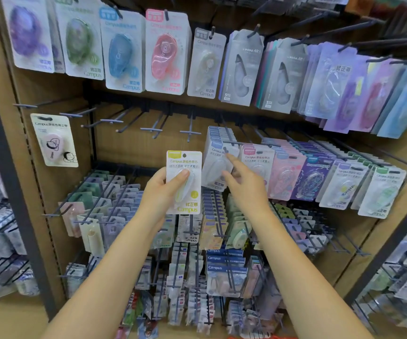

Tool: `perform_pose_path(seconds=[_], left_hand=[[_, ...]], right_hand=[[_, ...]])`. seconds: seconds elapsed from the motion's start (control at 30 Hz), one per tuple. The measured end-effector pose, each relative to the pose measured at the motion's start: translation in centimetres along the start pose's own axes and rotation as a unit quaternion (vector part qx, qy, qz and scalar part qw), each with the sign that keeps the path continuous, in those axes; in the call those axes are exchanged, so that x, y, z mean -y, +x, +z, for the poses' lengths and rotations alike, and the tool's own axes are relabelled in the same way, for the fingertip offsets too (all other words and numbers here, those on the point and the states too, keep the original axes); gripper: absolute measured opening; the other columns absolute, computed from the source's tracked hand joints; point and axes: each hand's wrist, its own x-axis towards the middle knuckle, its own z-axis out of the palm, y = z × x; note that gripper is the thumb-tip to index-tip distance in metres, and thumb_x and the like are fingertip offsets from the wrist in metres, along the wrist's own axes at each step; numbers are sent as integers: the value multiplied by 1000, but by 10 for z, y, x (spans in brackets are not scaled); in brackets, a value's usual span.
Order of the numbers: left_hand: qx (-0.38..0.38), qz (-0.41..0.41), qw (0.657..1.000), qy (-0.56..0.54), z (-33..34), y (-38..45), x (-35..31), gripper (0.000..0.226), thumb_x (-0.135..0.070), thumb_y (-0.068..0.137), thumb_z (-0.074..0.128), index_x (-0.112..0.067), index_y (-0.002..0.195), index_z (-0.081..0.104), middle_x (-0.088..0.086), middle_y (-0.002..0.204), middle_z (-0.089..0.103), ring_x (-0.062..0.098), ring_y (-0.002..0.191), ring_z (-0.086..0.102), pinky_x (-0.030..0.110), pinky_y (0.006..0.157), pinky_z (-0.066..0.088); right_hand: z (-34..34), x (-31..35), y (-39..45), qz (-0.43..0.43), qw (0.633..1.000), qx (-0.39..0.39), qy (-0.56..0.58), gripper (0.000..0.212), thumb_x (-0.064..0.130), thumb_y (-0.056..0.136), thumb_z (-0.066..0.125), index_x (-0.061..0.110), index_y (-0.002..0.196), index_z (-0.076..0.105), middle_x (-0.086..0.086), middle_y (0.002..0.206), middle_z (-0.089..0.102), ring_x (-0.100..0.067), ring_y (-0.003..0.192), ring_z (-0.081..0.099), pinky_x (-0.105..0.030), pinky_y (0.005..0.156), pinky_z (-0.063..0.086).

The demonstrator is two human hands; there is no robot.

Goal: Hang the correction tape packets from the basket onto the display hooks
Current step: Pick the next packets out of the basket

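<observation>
My left hand (163, 189) grips a white correction tape packet with a yellow label (184, 167), held upright in front of the middle row of the display. My right hand (244, 187) reaches to the right of it, index finger stretched up against the tip of a hook (225, 150) that carries a stack of blue-labelled packets (218, 165). Nothing is held in the right hand. Several bare hooks (190, 132) stick out just above and left of the held packet. The basket shows only as a red sliver (258, 337) at the bottom edge.
Rows of hanging packets fill the wooden display: coloured ones above (165, 52), pink, purple and green ones to the right (312, 177), crowded smaller packs below (212, 231). One pink packet (55, 140) hangs alone at left. Dark uprights (9, 172) frame the panel.
</observation>
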Motion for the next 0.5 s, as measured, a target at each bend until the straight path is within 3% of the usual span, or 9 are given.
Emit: perform_pose_path(seconds=[0.1,0.2,0.27,0.5], left_hand=[[-5,12,1000,11,-2,6,-4,23,-30,97,70,-19,117,74,-3,112,78,23,105,74,42,83,62],[6,20,1000,15,0,12,-11,26,-33,96,72,-19,117,75,0,112,78,26,104,75,47,86,62],[14,25,999,19,1,16,-16,28,-34,96,72,-18,119,75,3,113,78,27,104,75,48,87,62],[26,18,999,21,-1,27,-17,29,-34,98,70,-16,121,74,5,112,78,27,103,76,48,90,61]], right_hand=[[-2,7,-15,-18,997,-57,56,28,29,102,57,24,128,68,6,96,70,-9,83,63,-29,78,53],[6,26,-11,31,982,35,182,15,36,98,63,34,112,68,9,96,70,-10,85,68,-31,77,56],[12,37,-5,24,979,62,192,6,39,95,66,39,100,65,10,98,71,-11,92,69,-35,82,58],[28,49,4,50,973,65,216,13,33,95,68,22,93,63,-8,79,72,-12,63,64,-32,61,57]])
